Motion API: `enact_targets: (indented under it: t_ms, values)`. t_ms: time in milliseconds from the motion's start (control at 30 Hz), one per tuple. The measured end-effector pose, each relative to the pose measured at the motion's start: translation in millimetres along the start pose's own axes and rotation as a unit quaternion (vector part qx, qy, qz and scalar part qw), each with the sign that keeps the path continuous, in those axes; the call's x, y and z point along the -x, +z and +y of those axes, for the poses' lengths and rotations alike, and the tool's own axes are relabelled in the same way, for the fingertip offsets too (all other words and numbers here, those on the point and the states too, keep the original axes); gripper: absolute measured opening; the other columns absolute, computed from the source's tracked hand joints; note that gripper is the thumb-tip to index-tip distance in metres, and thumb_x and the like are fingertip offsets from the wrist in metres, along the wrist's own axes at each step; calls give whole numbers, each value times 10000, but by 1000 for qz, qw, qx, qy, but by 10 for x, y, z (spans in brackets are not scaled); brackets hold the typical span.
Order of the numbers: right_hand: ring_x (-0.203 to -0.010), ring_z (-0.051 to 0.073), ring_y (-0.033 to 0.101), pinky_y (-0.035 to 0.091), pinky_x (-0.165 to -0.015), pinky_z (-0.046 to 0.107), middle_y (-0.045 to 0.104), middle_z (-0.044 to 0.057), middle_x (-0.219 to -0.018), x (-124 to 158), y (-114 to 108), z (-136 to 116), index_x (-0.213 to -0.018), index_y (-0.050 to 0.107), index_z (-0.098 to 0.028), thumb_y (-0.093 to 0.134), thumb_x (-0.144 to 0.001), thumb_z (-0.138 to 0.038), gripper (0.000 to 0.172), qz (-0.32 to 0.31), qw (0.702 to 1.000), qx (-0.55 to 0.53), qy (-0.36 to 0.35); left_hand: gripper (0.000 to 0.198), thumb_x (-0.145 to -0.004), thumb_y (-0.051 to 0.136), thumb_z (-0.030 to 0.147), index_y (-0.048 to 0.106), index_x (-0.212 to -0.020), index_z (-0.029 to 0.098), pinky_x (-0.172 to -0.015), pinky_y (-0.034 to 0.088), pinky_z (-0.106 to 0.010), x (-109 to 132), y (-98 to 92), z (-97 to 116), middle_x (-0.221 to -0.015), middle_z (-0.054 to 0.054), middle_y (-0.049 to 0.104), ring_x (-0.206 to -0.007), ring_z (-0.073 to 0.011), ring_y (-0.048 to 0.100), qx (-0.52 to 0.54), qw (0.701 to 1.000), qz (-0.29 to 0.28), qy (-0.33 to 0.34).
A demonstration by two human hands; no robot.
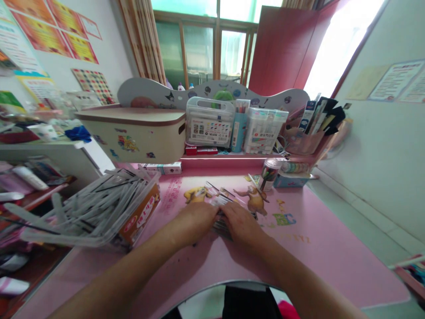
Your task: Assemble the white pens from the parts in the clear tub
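The left hand (199, 217) and right hand (241, 223) were bare, as were both forearms (133, 270) (bare right to the frame's edge). Behind the hands, toward the body, showed black clothing (244, 303) with a red patch (286, 311).

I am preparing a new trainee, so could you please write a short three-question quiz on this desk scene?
1. True or false: the left hand and right hand both rest on the bundle of packets on the pink desk.
2. Which stands nearest the right hand? A) small tin B) cream box C) marker case
3. Fill in: the clear tub of pens lies on the person's ____ side.
Key: 1 true; 2 A; 3 left.
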State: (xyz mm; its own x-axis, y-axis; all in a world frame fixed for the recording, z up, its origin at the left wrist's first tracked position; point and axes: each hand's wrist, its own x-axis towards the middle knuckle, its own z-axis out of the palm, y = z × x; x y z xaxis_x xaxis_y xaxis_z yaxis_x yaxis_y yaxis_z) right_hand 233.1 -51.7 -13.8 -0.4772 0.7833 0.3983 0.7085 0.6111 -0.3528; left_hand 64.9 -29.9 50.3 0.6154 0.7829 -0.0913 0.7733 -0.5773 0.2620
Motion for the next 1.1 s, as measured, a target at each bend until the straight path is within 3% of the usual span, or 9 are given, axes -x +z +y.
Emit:
enact_targets:
  t_ms: [167, 400, 533, 767, 900, 1000, 1100]
  values:
    - [-926, 257, 596, 475, -810, 373, 664, 124, -990, 21, 12, 0, -1023, 584, -167, 561, -848, -129, 180, -20, 998, 48, 24, 238, -819, 499, 78, 700, -920, 154, -716, 512, -381, -57, 66, -81, -916, -167, 745, -854, -332, 711, -40, 999, -13, 12]
    - [-785, 230, 624, 430, -688, 318, 705, 92, -891, 32, 16, -8, -956, 588, -190, 519, -917, -233, 90, -16, 999, 44, 21, 234, -857, 476, 102, 648, -995, 179, -768, 507, -354, -8, 166, -237, -1013, -114, 725, -960, -283, 683, -78, 993, 9, 88]
    - [-751, 220, 641, 419, -653, 307, 721, 85, -857, 8, -26, -31, -909, 600, -190, 438, -958, -202, 169, -20, 998, 50, 16, 205, -859, 477, 87, 628, -973, 169, -754, 500, -360, 11, 168, -255, -975, -105, 716, -928, -276, 673, -92, 989, 22, 110]
    - [-762, 214, 670, 432, -645, 291, 749, 80, -896, 11, -92, -22, -992, 640, -192, 403, -989, -236, 242, -17, 998, 56, 8, 191, -881, 474, 92, 617, -983, 166, -753, 489, -360, 37, 157, -244, -961, -95, 700, -915, -266, 658, -113, 986, 32, 120]
    - [-749, 206, 678, 447, -645, 282, 762, 60, -902, 15, -106, 4, -1189, 627, -237, 404, -1002, -280, 294, -30, 997, 65, 37, 219, -870, 483, 69, 629, -1005, 161, -754, 484, -347, 48, 126, -241, -950, -108, 694, -922, -255, 644, -128, 984, 42, 112]
    - [-908, 247, 678, 481, -745, 335, 730, 99, -1111, 9, -125, 20, -1385, 503, -232, 496, -955, -316, 438, -16, 996, 58, 68, 222, -871, 501, 78, 650, -1009, 167, -799, 485, -359, 31, 124, -276, -967, -108, 688, -932, -247, 623, -119, 983, 78, 115]
    - [-978, 261, 642, 472, -846, 378, 668, 137, -1205, 2, -163, 48, -1455, 396, -156, 579, -882, -323, 625, 56, 994, 4, 89, 184, -890, 544, 173, 700, -987, 189, -910, 455, -434, -3, 124, -334, -1051, -119, 656, -1016, -273, 570, -63, 975, 201, 74]
